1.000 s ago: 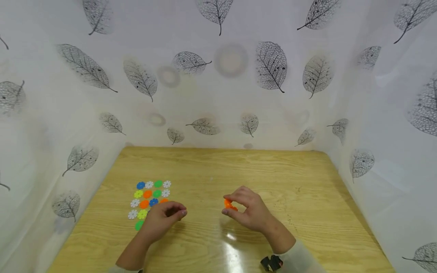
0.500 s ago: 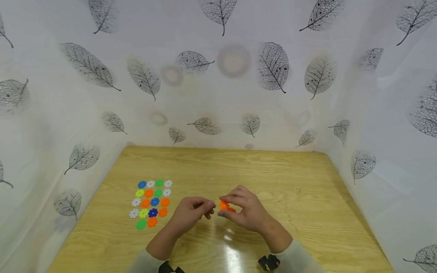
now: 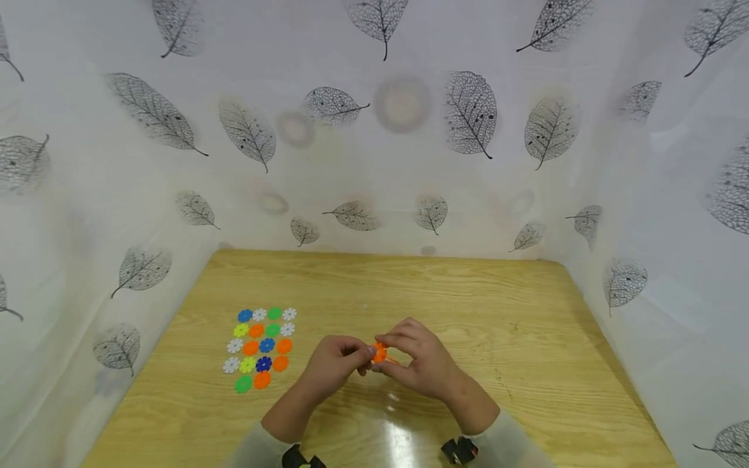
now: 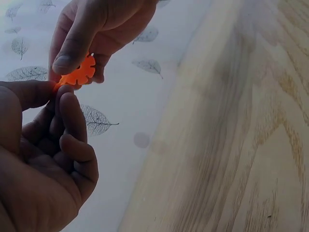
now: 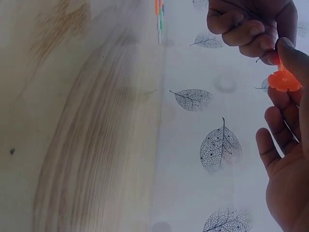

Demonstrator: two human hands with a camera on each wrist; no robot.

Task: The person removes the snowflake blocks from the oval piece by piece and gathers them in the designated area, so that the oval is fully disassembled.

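Note:
Over the middle of the table, both hands meet at small orange notched plastic discs (image 3: 380,352). My right hand (image 3: 424,361) holds the orange piece between thumb and fingers. It looks like discs joined at an angle, one flat-on and one edge-on, but how many is hidden. My left hand (image 3: 336,364) pinches at its left edge with thumb and index finger. In the left wrist view, the left fingertips press on an orange edge next to the notched disc (image 4: 82,73). In the right wrist view, the disc (image 5: 284,81) sits at the right thumb and fingers, touching the left fingertips.
On the left of the wooden table (image 3: 468,292) lie several notched discs in loose rows, among them a white disc (image 3: 231,364), a green disc (image 3: 243,384) and a dark blue disc (image 3: 264,364). A leaf-patterned white curtain (image 3: 374,162) hangs behind and at both sides.
My left hand has moved right from beside the disc rows to the orange piece and now touches it. The right hand has shifted slightly left, still holding the orange piece.

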